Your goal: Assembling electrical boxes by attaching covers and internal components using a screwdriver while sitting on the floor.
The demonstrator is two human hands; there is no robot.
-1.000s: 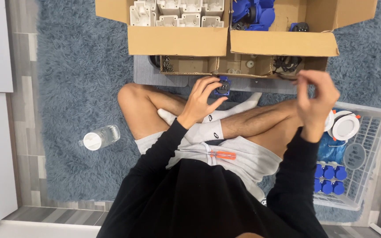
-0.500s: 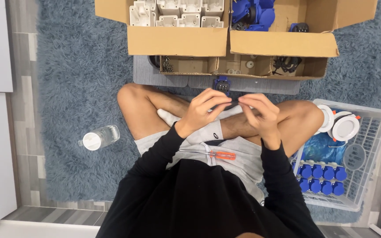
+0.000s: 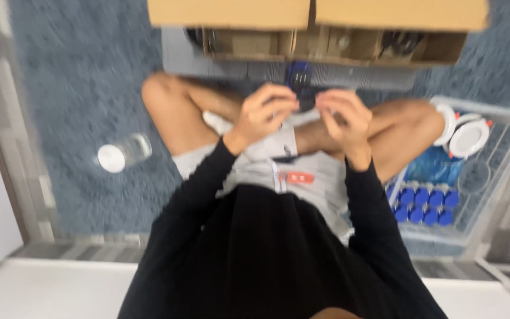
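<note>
I sit cross-legged on a blue carpet (image 3: 78, 88), and the view is blurred. My left hand (image 3: 265, 113) and my right hand (image 3: 342, 115) meet above my lap, fingertips pinched together. Between them is a small dark blue and black part (image 3: 300, 82), gripped from both sides; its lower end is hidden by my fingers. The part sits just in front of a grey board (image 3: 349, 75) under a cardboard box (image 3: 314, 15).
The box's open lower shelf (image 3: 326, 44) holds small parts. A clear water bottle with a white cap (image 3: 122, 153) lies on the carpet at left. At right, a white wire basket (image 3: 491, 177) holds blue caps (image 3: 423, 198) and white round fittings (image 3: 467, 136).
My right hand has come in from above the basket and joined my left hand on the small part. The view has shifted down and gone blurry.
</note>
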